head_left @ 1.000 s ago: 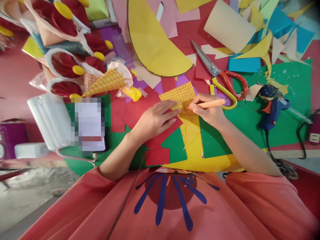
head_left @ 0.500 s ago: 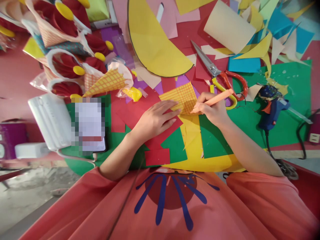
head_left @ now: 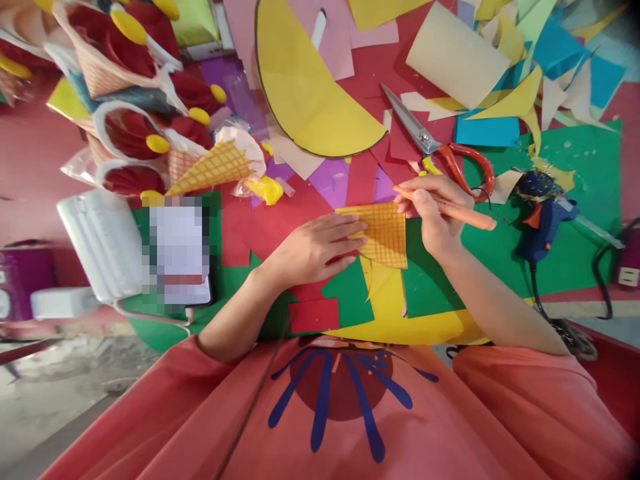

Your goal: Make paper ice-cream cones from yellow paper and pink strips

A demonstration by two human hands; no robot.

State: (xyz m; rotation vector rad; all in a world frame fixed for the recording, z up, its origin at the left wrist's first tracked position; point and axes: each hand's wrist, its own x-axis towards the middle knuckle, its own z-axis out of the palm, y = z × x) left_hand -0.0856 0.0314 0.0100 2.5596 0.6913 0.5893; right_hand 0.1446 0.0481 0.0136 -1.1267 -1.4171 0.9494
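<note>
Toward the front edge of the surface (head_left: 590, 293), the checked paper (head_left: 386, 235) looks light and easily creased, best pressed flat at its left end under the spread left hand (head_left: 320, 247), the right hand (head_left: 443, 215) gripping a pen (head_left: 470, 216).

Two hands: one left hand (head_left: 315, 250), one right hand (head_left: 440, 213). One orange marker (head_left: 467, 215). Two gridded yellow items: one flat piece (head_left: 385, 233) at center, one cone (head_left: 215, 167) at left. One pair of scissors (head_left: 423, 139) and one blue glue gun (head_left: 539, 223) on the right. On the far side, one black-edged yellow shape (head_left: 310, 93), one white pen (head_left: 318, 30), one cream roll (head_left: 457, 57). At left, one phone (head_left: 183, 247), one white case (head_left: 103, 243), one white adapter (head_left: 65, 303). At far left, at least four red-lined cones (head_left: 127, 128) and at least six yellow discs (head_left: 157, 143), overlapping.
</note>
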